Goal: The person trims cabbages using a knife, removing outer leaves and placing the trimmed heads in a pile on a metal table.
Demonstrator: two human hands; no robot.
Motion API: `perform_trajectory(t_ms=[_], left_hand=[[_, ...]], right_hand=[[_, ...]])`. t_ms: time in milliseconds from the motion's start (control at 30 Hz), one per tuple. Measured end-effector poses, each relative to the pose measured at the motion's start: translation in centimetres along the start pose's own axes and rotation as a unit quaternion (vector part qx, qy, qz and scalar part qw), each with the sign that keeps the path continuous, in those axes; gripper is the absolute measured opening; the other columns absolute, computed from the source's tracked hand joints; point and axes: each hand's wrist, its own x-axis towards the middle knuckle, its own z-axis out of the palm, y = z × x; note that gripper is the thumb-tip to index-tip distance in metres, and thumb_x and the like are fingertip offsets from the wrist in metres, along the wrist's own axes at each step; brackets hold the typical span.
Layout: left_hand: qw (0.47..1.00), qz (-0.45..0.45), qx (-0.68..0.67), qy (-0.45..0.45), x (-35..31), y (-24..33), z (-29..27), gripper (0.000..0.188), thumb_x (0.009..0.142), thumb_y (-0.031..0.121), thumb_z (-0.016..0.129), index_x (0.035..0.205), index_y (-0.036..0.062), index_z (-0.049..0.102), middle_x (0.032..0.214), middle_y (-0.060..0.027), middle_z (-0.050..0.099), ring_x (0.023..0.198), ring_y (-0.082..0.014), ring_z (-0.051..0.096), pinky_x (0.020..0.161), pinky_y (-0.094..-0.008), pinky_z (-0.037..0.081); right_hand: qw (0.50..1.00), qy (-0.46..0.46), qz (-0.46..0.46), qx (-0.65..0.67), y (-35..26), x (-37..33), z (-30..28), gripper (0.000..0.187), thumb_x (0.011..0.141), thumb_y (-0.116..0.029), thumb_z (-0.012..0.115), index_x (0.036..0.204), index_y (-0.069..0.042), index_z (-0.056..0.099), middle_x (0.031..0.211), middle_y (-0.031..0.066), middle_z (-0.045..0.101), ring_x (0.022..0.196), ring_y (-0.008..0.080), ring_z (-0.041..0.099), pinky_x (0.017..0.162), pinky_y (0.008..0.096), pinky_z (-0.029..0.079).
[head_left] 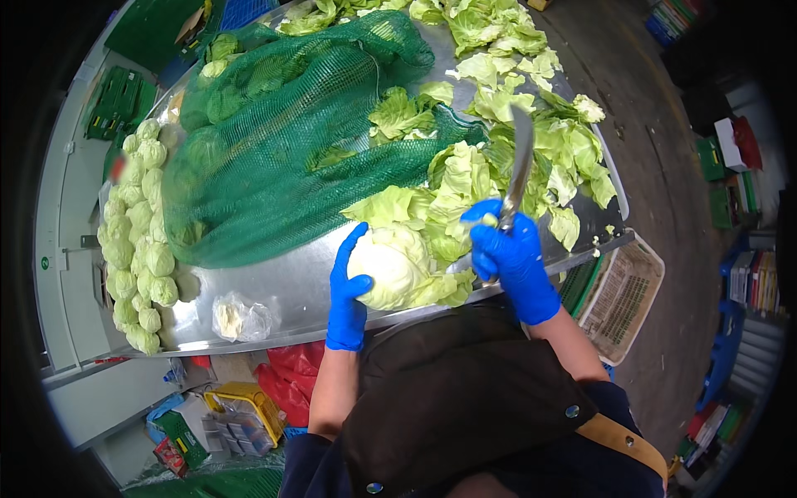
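A pale cabbage (392, 264) rests near the front edge of the metal table, with loose outer leaves around it. My left hand (347, 286), in a blue glove, cups its left side, thumb and fingers spread around it. In my blue-gloved right hand (503, 249) is a knife (521, 158), its curved blade pointing up and away from me. A small pale green scrap shows by the right fingers. Torn cabbage leaves (461, 187) lie just beyond the cabbage, and a green mesh bag (307, 141) with cabbages inside spreads across the table behind it.
Several trimmed cabbages (137, 241) are stacked along the table's left edge. A crumpled clear plastic bag (242, 317) lies at the front left. More leaves (573, 153) pile up on the right side. Below the table's right corner stands a pale plastic crate (627, 295); a yellow crate (249, 402) is at lower left.
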Motion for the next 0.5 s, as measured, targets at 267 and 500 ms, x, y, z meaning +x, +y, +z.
perform_trajectory(t_ms=[267, 500], left_hand=[[0.992, -0.036, -0.115, 0.037, -1.1, -0.5, 1.2, 0.087, 0.069, 0.034, 0.066, 0.142, -0.002, 0.035, 0.14, -0.0178, 0.044, 0.127, -0.0314, 0.046, 0.107, -0.0425, 0.037], [0.989, -0.075, -0.127, 0.011, -1.5, -0.2, 0.1, 0.084, 0.068, 0.031, 0.066, 0.14, -0.0028, 0.038, 0.136, -0.018, 0.047, 0.122, -0.0312, 0.05, 0.104, -0.0426, 0.041]], right_hand=[[0.895, -0.023, -0.18, -0.407, 2.8, 1.0, 1.1, 0.058, 0.077, -0.03, 0.077, 0.128, -0.011, 0.056, 0.118, 0.0123, 0.059, 0.088, 0.0261, 0.065, 0.076, 0.0316, 0.052], [0.929, -0.004, -0.217, -0.298, 5.8, 2.8, 1.9, 0.021, 0.08, -0.023, 0.075, 0.091, -0.006, 0.068, 0.082, 0.0067, 0.064, 0.071, 0.0155, 0.063, 0.064, 0.029, 0.049]])
